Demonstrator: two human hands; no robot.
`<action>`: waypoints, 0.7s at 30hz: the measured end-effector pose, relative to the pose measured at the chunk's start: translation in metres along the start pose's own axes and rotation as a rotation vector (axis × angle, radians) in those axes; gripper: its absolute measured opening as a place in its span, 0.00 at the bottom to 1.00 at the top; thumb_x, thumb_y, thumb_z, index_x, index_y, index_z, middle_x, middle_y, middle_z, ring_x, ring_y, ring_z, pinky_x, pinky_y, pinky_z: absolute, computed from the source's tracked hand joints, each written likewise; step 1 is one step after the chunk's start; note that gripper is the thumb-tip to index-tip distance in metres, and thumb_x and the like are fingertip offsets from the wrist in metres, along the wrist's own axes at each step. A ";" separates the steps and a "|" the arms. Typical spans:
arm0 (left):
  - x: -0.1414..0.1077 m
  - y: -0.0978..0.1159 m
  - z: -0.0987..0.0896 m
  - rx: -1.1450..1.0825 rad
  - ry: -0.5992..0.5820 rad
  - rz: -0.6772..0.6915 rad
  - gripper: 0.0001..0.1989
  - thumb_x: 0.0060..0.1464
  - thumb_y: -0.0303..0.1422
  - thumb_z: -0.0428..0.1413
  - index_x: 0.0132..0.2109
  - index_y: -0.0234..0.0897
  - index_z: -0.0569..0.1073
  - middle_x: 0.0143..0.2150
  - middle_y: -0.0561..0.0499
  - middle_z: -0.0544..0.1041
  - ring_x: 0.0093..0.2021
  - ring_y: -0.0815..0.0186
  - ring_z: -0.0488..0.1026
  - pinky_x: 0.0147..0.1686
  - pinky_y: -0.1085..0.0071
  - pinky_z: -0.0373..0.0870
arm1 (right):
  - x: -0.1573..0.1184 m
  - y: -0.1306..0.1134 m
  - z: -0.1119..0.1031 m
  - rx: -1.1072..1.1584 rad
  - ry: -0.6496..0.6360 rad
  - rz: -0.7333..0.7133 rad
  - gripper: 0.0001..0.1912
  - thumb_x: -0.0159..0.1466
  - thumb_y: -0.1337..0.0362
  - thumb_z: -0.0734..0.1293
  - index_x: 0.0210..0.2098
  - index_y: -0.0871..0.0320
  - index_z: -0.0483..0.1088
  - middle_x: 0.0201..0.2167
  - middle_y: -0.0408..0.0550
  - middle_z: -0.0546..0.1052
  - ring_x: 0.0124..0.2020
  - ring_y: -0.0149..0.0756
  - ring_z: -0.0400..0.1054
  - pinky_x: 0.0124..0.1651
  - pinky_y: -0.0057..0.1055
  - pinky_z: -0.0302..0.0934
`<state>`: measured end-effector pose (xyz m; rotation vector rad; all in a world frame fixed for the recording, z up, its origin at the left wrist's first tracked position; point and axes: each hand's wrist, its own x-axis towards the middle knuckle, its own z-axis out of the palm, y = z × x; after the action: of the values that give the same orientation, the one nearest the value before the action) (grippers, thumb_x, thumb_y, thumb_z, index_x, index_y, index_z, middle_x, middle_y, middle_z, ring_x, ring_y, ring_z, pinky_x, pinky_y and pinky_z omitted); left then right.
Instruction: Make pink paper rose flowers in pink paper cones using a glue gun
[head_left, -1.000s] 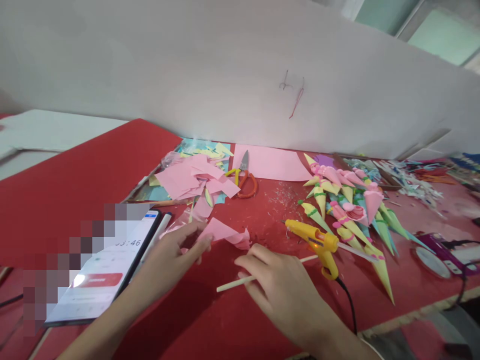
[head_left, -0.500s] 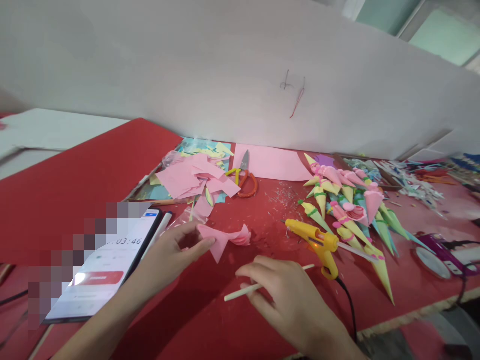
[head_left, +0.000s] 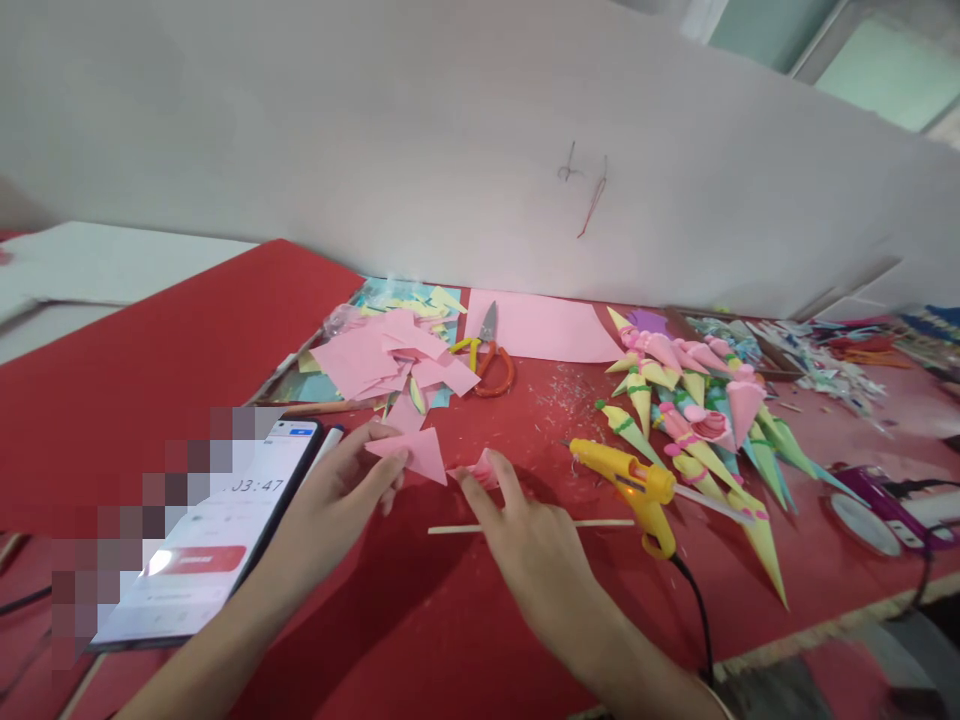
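Observation:
A pink paper piece [head_left: 421, 453] with a pointed corner is pinched between the thumb and fingers of my left hand [head_left: 349, 480]. Close to its right, my right hand [head_left: 525, 515] has its fingers on a small curled pink paper [head_left: 486, 468]. Beneath my right hand a thin pale stick [head_left: 604, 523] lies across the red table, its middle hidden by the hand. A yellow glue gun [head_left: 626, 475] rests to the right with a clear glue stick in its back.
Pink paper pieces [head_left: 367, 355] and orange-handled scissors [head_left: 493, 370] lie behind my hands. Several paper cones [head_left: 701, 435] are heaped at right. A phone [head_left: 217, 530] lies at left, and a purple device [head_left: 881, 505] at far right.
My right hand has let go of the stick, which now lies flat, and has moved up and left to the curled pink paper. The left hand's paper has turned and shifted slightly.

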<state>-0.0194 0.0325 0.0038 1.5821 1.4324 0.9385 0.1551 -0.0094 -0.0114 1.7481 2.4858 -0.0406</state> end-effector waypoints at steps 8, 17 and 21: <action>-0.003 -0.004 0.004 0.030 -0.023 -0.004 0.09 0.53 0.40 0.48 0.31 0.40 0.65 0.19 0.59 0.64 0.20 0.69 0.62 0.23 0.73 0.60 | 0.002 -0.002 0.011 0.014 0.058 0.053 0.14 0.64 0.75 0.56 0.44 0.60 0.68 0.39 0.56 0.73 0.25 0.33 0.73 0.24 0.26 0.68; -0.001 0.001 0.007 0.082 -0.028 0.018 0.11 0.51 0.42 0.49 0.30 0.39 0.66 0.28 0.54 0.71 0.31 0.64 0.68 0.28 0.70 0.62 | 0.001 -0.001 -0.002 0.050 0.079 0.058 0.17 0.65 0.69 0.60 0.53 0.55 0.63 0.35 0.49 0.75 0.26 0.36 0.74 0.24 0.28 0.67; -0.001 -0.003 0.008 0.055 -0.038 0.022 0.11 0.51 0.42 0.49 0.30 0.39 0.65 0.29 0.53 0.72 0.33 0.62 0.69 0.31 0.68 0.63 | -0.002 -0.004 -0.005 0.148 0.071 -0.008 0.18 0.63 0.62 0.63 0.52 0.55 0.64 0.36 0.49 0.74 0.28 0.40 0.74 0.26 0.33 0.68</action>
<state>-0.0135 0.0310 -0.0022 1.6505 1.4285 0.8832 0.1515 -0.0123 -0.0064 1.8255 2.6016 -0.1701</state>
